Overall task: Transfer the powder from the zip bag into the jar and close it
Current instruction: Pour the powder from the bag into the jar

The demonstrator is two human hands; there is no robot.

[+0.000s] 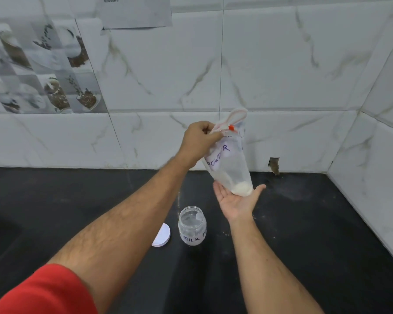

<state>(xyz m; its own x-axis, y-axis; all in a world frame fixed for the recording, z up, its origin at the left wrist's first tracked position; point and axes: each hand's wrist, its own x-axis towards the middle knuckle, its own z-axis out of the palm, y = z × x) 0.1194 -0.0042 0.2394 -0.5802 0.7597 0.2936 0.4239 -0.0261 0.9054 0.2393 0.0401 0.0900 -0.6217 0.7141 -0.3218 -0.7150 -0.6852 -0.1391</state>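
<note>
A clear zip bag (230,164) labelled "POWDER" hangs upright above the black counter, its zip top with an orange slider open. A little white powder (243,189) sits in its bottom corner. My left hand (200,141) pinches the bag's top edge. My right hand (237,201) is palm up with straight fingers under the bag's bottom, touching it. Below stands a clear jar (192,225) marked "MILK", open, with some white powder inside. Its white lid (161,235) lies flat on the counter just left of the jar.
The black counter (315,234) runs to a marble-tiled wall at the back and a side wall on the right. A dark sink edge (0,232) shows at the far left. A small hole (274,164) breaks the back wall tile near the counter.
</note>
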